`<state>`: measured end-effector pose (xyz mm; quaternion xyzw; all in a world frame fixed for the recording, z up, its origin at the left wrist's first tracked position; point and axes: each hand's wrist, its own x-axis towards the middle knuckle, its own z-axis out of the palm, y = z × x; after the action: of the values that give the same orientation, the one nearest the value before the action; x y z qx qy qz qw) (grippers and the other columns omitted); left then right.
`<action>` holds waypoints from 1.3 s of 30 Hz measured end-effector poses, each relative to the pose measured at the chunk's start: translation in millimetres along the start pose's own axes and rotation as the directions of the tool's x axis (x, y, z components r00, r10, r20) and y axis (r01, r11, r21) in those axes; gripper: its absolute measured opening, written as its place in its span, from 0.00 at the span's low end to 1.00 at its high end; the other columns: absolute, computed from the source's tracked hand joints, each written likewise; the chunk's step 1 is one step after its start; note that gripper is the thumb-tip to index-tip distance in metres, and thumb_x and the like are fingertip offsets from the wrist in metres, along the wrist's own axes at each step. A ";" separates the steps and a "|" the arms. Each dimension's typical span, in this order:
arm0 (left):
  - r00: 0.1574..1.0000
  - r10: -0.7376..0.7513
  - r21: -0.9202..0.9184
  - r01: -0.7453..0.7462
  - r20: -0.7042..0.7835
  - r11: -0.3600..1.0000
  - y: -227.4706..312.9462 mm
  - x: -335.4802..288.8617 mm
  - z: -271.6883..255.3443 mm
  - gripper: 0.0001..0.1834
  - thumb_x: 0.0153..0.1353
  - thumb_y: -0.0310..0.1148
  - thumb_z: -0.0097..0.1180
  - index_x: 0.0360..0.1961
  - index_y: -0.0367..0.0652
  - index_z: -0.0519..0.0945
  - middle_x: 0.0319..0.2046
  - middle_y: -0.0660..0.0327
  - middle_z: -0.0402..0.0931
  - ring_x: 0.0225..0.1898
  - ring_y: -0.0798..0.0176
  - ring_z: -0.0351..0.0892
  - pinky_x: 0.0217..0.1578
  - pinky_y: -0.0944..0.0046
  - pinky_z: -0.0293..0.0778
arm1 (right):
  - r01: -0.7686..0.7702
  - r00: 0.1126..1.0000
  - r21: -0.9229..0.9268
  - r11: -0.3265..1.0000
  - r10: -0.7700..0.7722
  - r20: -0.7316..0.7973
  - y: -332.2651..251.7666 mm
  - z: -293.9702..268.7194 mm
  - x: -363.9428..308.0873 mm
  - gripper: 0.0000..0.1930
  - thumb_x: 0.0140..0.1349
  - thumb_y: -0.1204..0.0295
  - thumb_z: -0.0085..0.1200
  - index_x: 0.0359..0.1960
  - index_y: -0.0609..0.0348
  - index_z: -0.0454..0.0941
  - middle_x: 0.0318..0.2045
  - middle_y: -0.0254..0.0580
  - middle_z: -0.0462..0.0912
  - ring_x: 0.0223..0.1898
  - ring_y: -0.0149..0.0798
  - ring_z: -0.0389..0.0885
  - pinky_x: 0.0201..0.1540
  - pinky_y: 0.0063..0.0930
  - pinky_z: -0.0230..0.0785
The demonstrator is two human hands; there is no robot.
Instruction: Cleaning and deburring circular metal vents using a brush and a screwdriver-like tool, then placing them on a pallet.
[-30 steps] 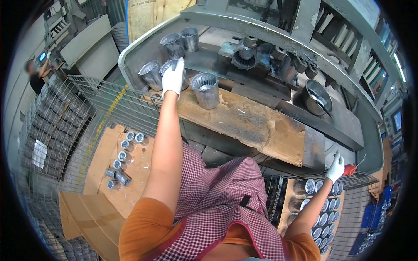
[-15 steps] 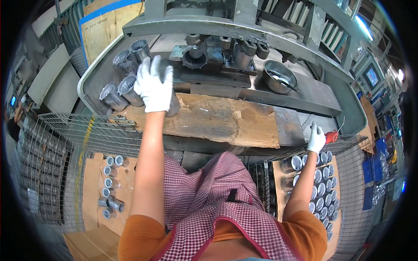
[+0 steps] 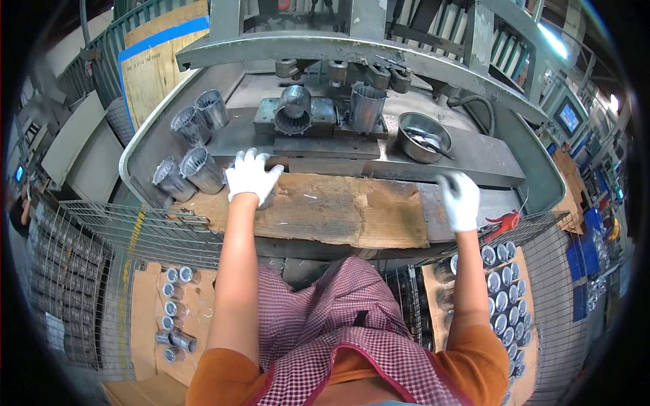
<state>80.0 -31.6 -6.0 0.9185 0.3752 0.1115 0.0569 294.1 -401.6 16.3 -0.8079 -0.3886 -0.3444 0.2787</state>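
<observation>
My left hand [image 3: 252,177], in a white glove, is closed over a grey finned metal cylinder [image 3: 269,200] at the back left of the brown board [image 3: 338,211]; only the cylinder's lower edge shows under the palm. My right hand [image 3: 459,200], also gloved, hovers over the board's right end, blurred, with nothing in it. Just behind the left hand, a machine fixture [image 3: 292,120] holds one cylinder, and another cylinder [image 3: 367,107] stands beside it.
Several more finned cylinders [image 3: 191,169] stand on the machine table at the left. A metal bowl [image 3: 423,137] sits at the back right. A wire basket [image 3: 135,230] is at the lower left. A crate of cylinders [image 3: 502,298] lies below on the right, next to a red tool [image 3: 504,222].
My left hand has come from the cluster of cylinders at the left to the board's back edge with one cylinder. My right hand has risen from the right basket rim to over the board.
</observation>
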 end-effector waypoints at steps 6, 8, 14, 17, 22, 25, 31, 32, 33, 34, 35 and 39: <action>0.997 -0.033 -0.084 0.028 -0.064 0.996 -3.7 -2.5 -11.2 0.34 0.58 0.62 0.48 0.61 0.55 0.71 0.68 0.58 0.59 0.69 0.52 0.55 0.63 0.45 0.56 | 0.207 0.974 0.020 0.978 -0.208 0.087 -63.0 104.6 130.5 0.12 0.61 0.61 0.52 0.38 0.53 0.80 0.37 0.47 0.83 0.37 0.51 0.81 0.40 0.42 0.72; 0.994 -0.030 -0.139 0.015 -0.108 0.990 -3.2 -1.4 -19.0 0.33 0.59 0.61 0.47 0.60 0.54 0.72 0.65 0.57 0.63 0.64 0.51 0.63 0.60 0.46 0.60 | 0.181 0.966 -0.071 0.981 -0.164 0.198 -60.9 133.2 156.7 0.16 0.63 0.55 0.47 0.40 0.52 0.80 0.39 0.47 0.82 0.39 0.52 0.81 0.42 0.44 0.72; 0.976 -0.121 -0.364 0.047 -0.183 0.930 -12.4 6.2 -23.8 0.31 0.60 0.61 0.46 0.54 0.51 0.77 0.54 0.56 0.76 0.55 0.50 0.73 0.55 0.52 0.66 | 0.264 0.935 -0.061 0.963 -0.240 0.261 -58.3 153.6 171.4 0.19 0.64 0.53 0.45 0.36 0.55 0.81 0.37 0.52 0.82 0.39 0.54 0.80 0.42 0.46 0.71; 0.982 -0.113 -0.462 0.031 -0.152 0.886 -2.0 14.5 -22.8 0.29 0.61 0.60 0.45 0.52 0.50 0.79 0.50 0.54 0.78 0.53 0.48 0.75 0.54 0.53 0.68 | 0.151 0.969 0.103 0.983 -0.167 0.181 -75.6 133.6 142.7 0.16 0.61 0.59 0.51 0.35 0.59 0.81 0.32 0.52 0.82 0.37 0.54 0.80 0.41 0.43 0.71; 0.993 -0.060 -0.559 -0.008 -0.105 0.829 36.9 63.3 -14.0 0.35 0.59 0.61 0.46 0.54 0.43 0.77 0.47 0.46 0.78 0.54 0.46 0.74 0.55 0.57 0.68 | 0.239 0.948 0.334 0.912 -0.293 0.121 -110.2 107.6 76.0 0.12 0.59 0.62 0.53 0.29 0.55 0.82 0.24 0.47 0.80 0.29 0.49 0.79 0.34 0.41 0.70; 0.967 -0.232 -0.451 0.162 -0.104 0.878 47.5 98.6 6.7 0.39 0.56 0.64 0.47 0.56 0.42 0.76 0.47 0.44 0.78 0.54 0.45 0.74 0.56 0.57 0.67 | 0.287 0.905 0.187 0.940 -0.330 0.269 -133.4 104.1 31.6 0.10 0.59 0.61 0.51 0.28 0.45 0.84 0.24 0.43 0.81 0.26 0.47 0.78 0.30 0.42 0.66; 0.829 -0.404 -0.503 0.178 -0.387 0.846 34.3 136.5 21.0 0.21 0.56 0.51 0.54 0.34 0.43 0.85 0.38 0.48 0.81 0.40 0.43 0.81 0.44 0.52 0.75 | 0.121 0.927 0.341 0.932 -0.229 0.297 -157.4 75.6 -4.6 0.17 0.55 0.57 0.60 0.41 0.54 0.81 0.34 0.44 0.83 0.33 0.46 0.81 0.35 0.39 0.70; 0.825 -0.359 -0.514 0.099 -0.436 0.852 31.3 136.0 18.0 0.20 0.56 0.49 0.54 0.34 0.43 0.85 0.38 0.47 0.81 0.40 0.43 0.81 0.44 0.52 0.75 | 0.015 0.938 0.443 0.897 -0.166 0.304 -157.1 70.9 2.9 0.21 0.53 0.57 0.62 0.44 0.57 0.80 0.37 0.45 0.84 0.36 0.46 0.83 0.38 0.38 0.71; 0.816 -0.315 -0.520 0.020 -0.485 0.854 28.7 134.0 15.3 0.20 0.55 0.48 0.54 0.34 0.42 0.85 0.38 0.47 0.81 0.40 0.43 0.80 0.45 0.52 0.75 | 0.005 0.941 0.443 0.897 -0.155 0.303 -150.2 71.4 6.1 0.21 0.53 0.57 0.62 0.44 0.57 0.80 0.37 0.45 0.84 0.36 0.46 0.83 0.38 0.38 0.71; 0.838 -0.237 -0.439 -0.002 -0.491 0.899 29.8 125.8 7.5 0.19 0.56 0.46 0.54 0.36 0.43 0.85 0.39 0.47 0.81 0.41 0.44 0.80 0.45 0.51 0.74 | 0.026 0.964 0.438 0.899 -0.139 0.227 -138.8 72.6 10.1 0.22 0.53 0.56 0.62 0.44 0.58 0.80 0.37 0.46 0.84 0.38 0.46 0.83 0.40 0.38 0.72; 0.842 -0.231 -0.433 -0.004 -0.488 0.902 32.8 118.5 2.1 0.19 0.56 0.46 0.54 0.36 0.43 0.85 0.39 0.47 0.81 0.41 0.44 0.80 0.45 0.51 0.74 | 0.048 0.980 0.431 0.901 -0.127 0.155 -129.2 72.4 13.4 0.23 0.53 0.55 0.62 0.44 0.59 0.80 0.38 0.47 0.84 0.39 0.46 0.83 0.42 0.38 0.72; 0.705 0.199 0.026 -0.248 -0.680 0.968 59.3 87.6 -26.3 0.17 0.54 0.51 0.57 0.26 0.48 0.84 0.29 0.58 0.78 0.37 0.50 0.76 0.38 0.50 0.67 | -0.152 0.934 0.362 0.920 0.014 0.357 -113.9 103.0 53.9 0.20 0.55 0.51 0.60 0.35 0.55 0.83 0.31 0.48 0.83 0.34 0.48 0.83 0.41 0.38 0.73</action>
<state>174.3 -11.8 44.8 0.8505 0.2517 0.4569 -0.0669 260.6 -242.4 16.3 -0.8015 -0.4562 -0.1013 0.3731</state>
